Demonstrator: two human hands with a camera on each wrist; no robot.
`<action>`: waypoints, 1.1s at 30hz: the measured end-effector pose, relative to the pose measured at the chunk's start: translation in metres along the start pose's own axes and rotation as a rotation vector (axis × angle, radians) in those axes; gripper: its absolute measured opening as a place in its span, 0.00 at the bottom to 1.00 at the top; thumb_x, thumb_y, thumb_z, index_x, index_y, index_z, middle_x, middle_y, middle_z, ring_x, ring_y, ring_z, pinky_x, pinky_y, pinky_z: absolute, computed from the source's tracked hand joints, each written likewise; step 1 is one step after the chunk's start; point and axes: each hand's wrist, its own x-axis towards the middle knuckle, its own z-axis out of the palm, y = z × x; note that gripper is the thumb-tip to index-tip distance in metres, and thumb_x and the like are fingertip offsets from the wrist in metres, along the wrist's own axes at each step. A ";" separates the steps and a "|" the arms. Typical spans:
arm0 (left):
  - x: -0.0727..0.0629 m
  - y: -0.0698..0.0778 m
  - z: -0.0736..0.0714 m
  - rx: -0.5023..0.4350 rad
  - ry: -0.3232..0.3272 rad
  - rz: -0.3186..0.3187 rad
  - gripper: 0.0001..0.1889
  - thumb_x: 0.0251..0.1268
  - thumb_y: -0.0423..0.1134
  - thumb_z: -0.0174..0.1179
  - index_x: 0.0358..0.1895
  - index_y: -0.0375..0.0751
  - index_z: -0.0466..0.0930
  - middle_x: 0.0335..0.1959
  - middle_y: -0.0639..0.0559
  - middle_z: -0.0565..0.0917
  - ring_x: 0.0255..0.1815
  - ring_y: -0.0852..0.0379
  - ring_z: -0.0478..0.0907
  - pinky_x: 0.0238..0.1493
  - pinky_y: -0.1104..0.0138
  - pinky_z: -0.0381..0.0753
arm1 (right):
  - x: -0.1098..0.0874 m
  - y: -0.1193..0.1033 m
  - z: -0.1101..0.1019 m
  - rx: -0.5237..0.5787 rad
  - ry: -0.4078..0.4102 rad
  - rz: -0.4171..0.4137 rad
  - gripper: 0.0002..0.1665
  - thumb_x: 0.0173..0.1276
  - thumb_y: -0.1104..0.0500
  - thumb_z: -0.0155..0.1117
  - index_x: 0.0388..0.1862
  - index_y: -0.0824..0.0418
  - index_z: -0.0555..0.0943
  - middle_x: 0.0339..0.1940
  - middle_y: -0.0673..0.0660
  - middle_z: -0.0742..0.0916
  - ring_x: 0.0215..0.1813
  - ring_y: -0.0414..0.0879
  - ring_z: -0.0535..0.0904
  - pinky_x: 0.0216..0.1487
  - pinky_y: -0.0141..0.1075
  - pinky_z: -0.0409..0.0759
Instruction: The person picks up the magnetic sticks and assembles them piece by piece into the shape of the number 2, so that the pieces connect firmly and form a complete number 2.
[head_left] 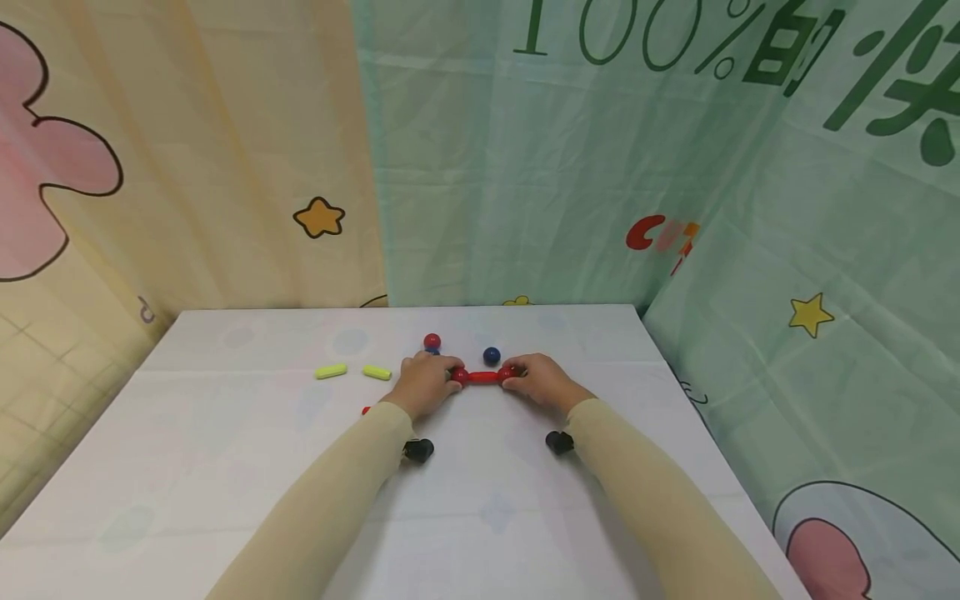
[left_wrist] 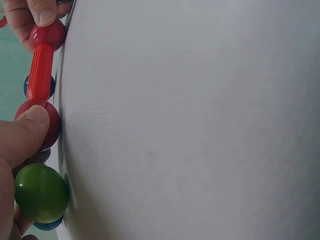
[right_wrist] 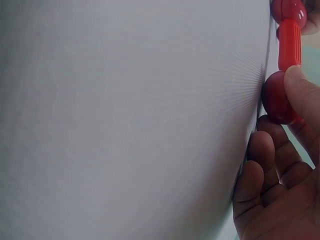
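A red ridged rod (head_left: 483,377) lies level between two red balls, one at each end. My left hand (head_left: 423,385) grips the left red ball (left_wrist: 52,127), its thumb across the near side. At the other end, my right hand (head_left: 546,383) pinches the right red ball (right_wrist: 278,97) between thumb and fingers. A green ball (left_wrist: 41,193) sits by my left hand's fingers in the left wrist view; the head view does not show it plainly. Just behind the rod is a dark blue ball (head_left: 491,357).
Two yellow-green rods (head_left: 331,372) lie left of my left hand. Beyond that hand are another red ball (head_left: 432,341) and a partly hidden blue piece. A small red piece (head_left: 366,410) shows beside my left sleeve. Printed curtains (head_left: 487,167) hang behind the white table (head_left: 225,467).
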 end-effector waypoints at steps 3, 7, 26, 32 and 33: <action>-0.001 -0.001 0.000 -0.001 -0.001 -0.012 0.22 0.71 0.48 0.70 0.66 0.57 0.83 0.58 0.54 0.87 0.61 0.48 0.73 0.58 0.53 0.70 | 0.000 0.000 0.001 0.009 -0.002 -0.007 0.27 0.73 0.51 0.73 0.68 0.53 0.83 0.57 0.55 0.87 0.56 0.50 0.79 0.63 0.46 0.81; -0.004 -0.002 -0.003 0.007 -0.005 -0.007 0.23 0.71 0.48 0.70 0.67 0.56 0.82 0.59 0.52 0.87 0.62 0.47 0.73 0.60 0.52 0.70 | 0.002 0.001 0.002 0.010 -0.004 -0.021 0.27 0.73 0.51 0.73 0.68 0.53 0.83 0.58 0.55 0.87 0.57 0.50 0.79 0.64 0.46 0.81; -0.026 -0.068 -0.062 -0.044 0.062 -0.077 0.27 0.76 0.50 0.63 0.74 0.49 0.76 0.74 0.44 0.77 0.79 0.35 0.64 0.77 0.38 0.56 | 0.007 0.011 0.000 0.017 -0.005 -0.026 0.26 0.72 0.50 0.73 0.67 0.50 0.84 0.59 0.54 0.87 0.60 0.51 0.78 0.69 0.50 0.78; -0.038 -0.097 -0.070 -0.023 0.057 -0.128 0.27 0.74 0.49 0.64 0.73 0.47 0.77 0.74 0.42 0.77 0.78 0.33 0.64 0.74 0.38 0.57 | 0.007 0.011 0.001 0.022 -0.004 -0.026 0.25 0.72 0.50 0.73 0.66 0.50 0.85 0.58 0.53 0.87 0.59 0.51 0.78 0.68 0.49 0.78; -0.040 -0.101 -0.070 -0.026 0.052 -0.134 0.27 0.74 0.49 0.64 0.73 0.46 0.77 0.74 0.42 0.78 0.78 0.33 0.64 0.73 0.38 0.57 | 0.007 0.010 0.002 0.024 -0.004 -0.024 0.25 0.72 0.50 0.73 0.66 0.50 0.85 0.58 0.53 0.87 0.59 0.51 0.78 0.68 0.49 0.78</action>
